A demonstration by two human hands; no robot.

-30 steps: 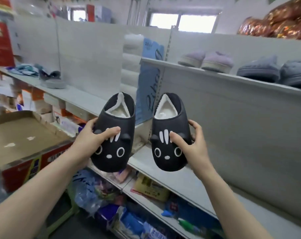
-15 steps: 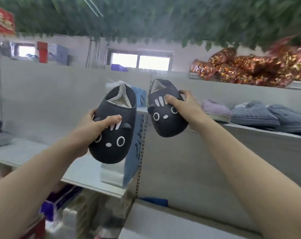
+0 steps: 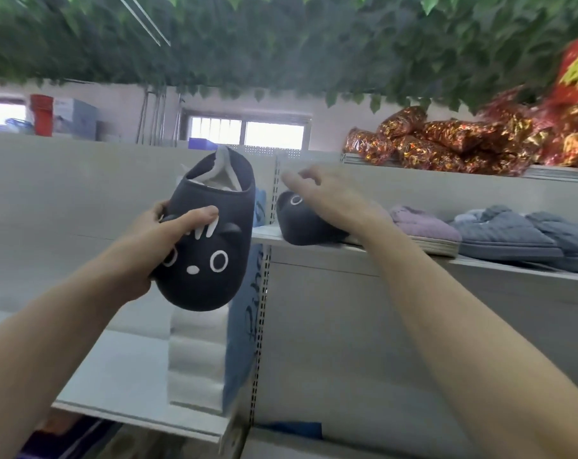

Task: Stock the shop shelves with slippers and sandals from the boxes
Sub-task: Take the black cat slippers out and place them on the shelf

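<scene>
Two black slippers with white cat faces make up a pair. My left hand (image 3: 155,240) grips one black cat slipper (image 3: 211,246) in the air, thumb across its top, toe pointing down. The second black cat slipper (image 3: 301,223) lies on the upper white shelf (image 3: 267,234) at its left end. Over that slipper hovers my right hand (image 3: 327,197), its fingers spread and relaxed; whether it touches the slipper I cannot tell.
A lilac slipper (image 3: 423,226) and grey-blue slippers (image 3: 512,236) sit to the right on the same shelf. Red-gold foil packs (image 3: 446,144) fill the top shelf. A blue-and-white paper bag (image 3: 215,352) stands on the lower left shelf (image 3: 122,385). Green leaves hang overhead.
My right hand has set its slipper down on the upper shelf and let go, fingers now spread. The left hand still holds the other slipper, slightly raised.
</scene>
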